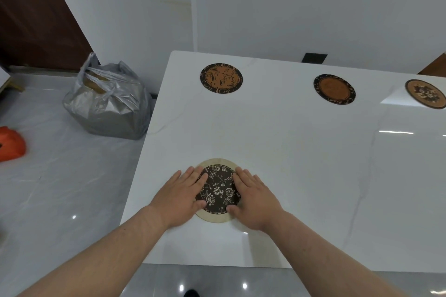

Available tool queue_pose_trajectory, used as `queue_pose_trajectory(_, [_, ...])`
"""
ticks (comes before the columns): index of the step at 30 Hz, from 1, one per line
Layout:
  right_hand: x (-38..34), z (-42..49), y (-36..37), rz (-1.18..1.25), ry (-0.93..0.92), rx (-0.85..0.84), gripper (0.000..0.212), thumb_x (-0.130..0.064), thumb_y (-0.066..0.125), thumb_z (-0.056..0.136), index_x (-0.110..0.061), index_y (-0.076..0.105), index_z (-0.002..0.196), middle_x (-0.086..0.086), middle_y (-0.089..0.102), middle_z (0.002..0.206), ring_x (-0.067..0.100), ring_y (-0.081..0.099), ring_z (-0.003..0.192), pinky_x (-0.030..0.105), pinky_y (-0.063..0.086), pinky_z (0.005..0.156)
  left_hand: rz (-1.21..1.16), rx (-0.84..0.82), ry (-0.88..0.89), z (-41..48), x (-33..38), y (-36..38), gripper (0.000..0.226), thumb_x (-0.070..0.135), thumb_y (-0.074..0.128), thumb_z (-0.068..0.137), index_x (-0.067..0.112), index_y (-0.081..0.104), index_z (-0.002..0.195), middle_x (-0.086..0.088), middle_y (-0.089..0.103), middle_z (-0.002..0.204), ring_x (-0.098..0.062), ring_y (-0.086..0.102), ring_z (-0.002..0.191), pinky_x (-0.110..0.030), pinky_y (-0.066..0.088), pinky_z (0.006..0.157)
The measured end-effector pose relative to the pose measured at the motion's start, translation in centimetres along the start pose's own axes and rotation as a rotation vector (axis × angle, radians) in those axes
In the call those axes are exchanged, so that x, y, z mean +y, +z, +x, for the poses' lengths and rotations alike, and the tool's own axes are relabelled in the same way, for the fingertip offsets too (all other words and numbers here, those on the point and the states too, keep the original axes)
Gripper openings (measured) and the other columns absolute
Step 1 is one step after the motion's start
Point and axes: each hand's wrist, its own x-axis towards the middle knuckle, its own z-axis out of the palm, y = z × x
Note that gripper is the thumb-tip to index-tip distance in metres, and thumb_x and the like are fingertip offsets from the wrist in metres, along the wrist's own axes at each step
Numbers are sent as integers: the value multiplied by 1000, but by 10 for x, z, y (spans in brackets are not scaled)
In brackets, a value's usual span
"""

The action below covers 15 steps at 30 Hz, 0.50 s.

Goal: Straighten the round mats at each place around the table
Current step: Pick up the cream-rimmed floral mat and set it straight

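Note:
A round mat [219, 188] with a dark floral centre and a tan rim lies near the front edge of the white table [301, 164]. My left hand [181, 196] rests flat on its left side, fingers spread, and my right hand [254, 196] rests flat on its right side. Neither hand grips the mat; both press on top. Along the far edge lie three more round mats: an orange-brown one with a dark rim [221, 78], a dark-rimmed one [334, 89], and a tan one [426, 94] cut off by the right border.
A grey plastic bag [107, 101] stands on the glossy floor left of the table. An orange object [10, 143] lies at the far left. A white wall runs behind the table, with a dark socket [314, 58] and a brown door [36, 14].

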Motion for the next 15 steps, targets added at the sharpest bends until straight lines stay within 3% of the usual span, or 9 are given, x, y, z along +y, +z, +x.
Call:
queue_pose_trajectory(6, [0,-3,-1,57,92,65,96,-61,52,80,-14,9,152,5,4,161,19,0,148,27,-4,116,-69,38,-119,-4,4,5,96,72,34,80,21,-9,151,6,-21,154,-14,-17,145,-33,-10,118])
queue_pose_trajectory(11, [-1,-5,2,16,97,58,93,-60,47,86,-12,4,152,7,1,161,21,-3,147,29,-8,115,-66,93,-141,-7,4,8,71,51,28,95,22,-3,152,0,-9,161,-15,-11,147,-34,-10,117])
queue_pose_trajectory(15, [-3,-3,-8,51,125,-30,88,-51,51,88,-14,5,152,4,1,161,21,-1,148,32,-2,119,-93,49,-175,-4,10,-1,71,47,34,95,20,2,152,-2,-4,162,-17,-6,147,-37,-3,119])
